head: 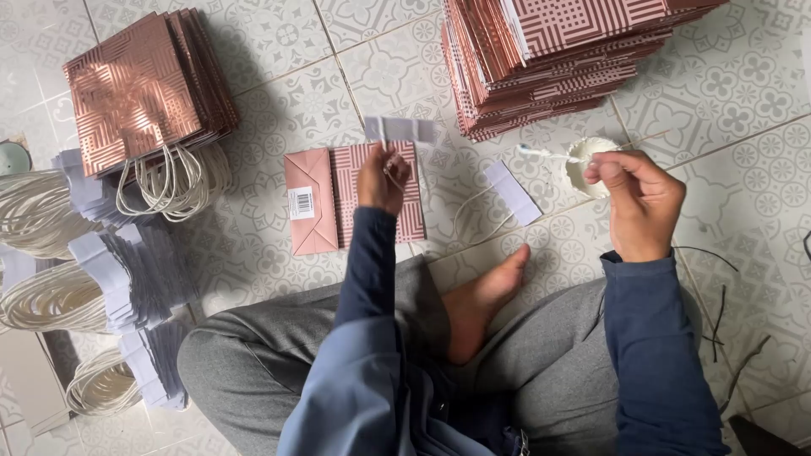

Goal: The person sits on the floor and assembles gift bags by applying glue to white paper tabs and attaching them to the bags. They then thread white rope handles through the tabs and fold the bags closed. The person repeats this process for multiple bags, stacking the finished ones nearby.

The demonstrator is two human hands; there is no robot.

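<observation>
- The person sits cross-legged on the tiled floor, one bare foot tucked between the knees.
- The left hand is raised, fingers pinched narrow on a white cord that carries a pale paper strip; the strip's long axis runs left to right, just above the fingertips.
- Directly beneath that hand lies a flat pink paper bag, folded bottom up, long axis also left to right.
- The right hand is closed on a small white glue pot, well apart from the bag; the left hand is nearer it.
- A loose strip lies between the hands.
- Farther off: a stack of flat bags and finished bags with handles.
</observation>
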